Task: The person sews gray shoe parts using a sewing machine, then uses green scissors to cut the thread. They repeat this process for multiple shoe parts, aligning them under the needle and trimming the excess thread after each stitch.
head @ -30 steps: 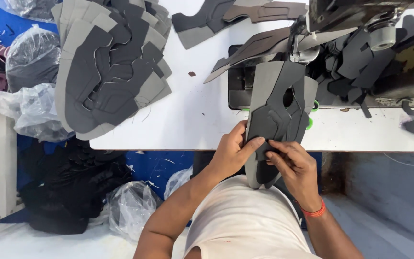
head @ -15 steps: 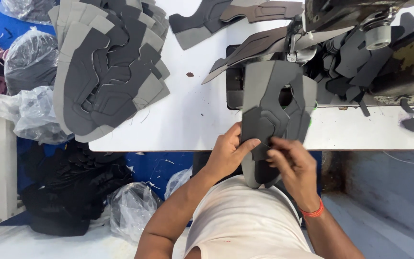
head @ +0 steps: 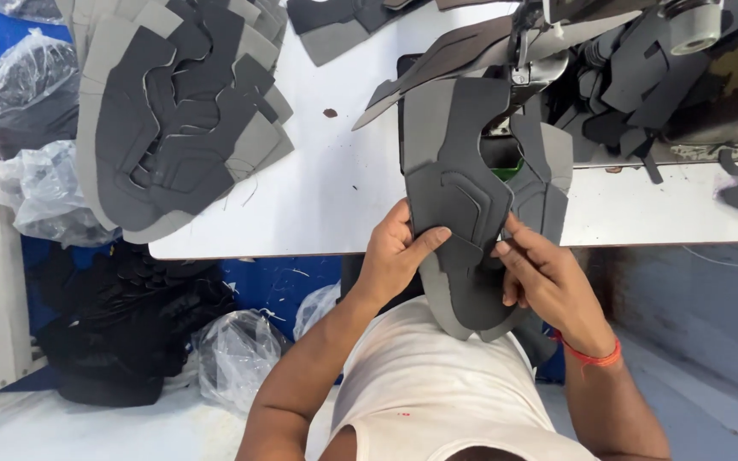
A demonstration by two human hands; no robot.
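Two hands meet on one grey shoe-upper panel in your head view: your left hand pinches its left edge, thumb over the face and fingers underneath, while your right hand nips the right edge between thumb and curled fingers. That panel's long axis runs straight away from you, its near end hanging off the white table edge and its far end lying by the sewing machine. Both hands sit equally near. A stack of cut panels lies well apart, far left.
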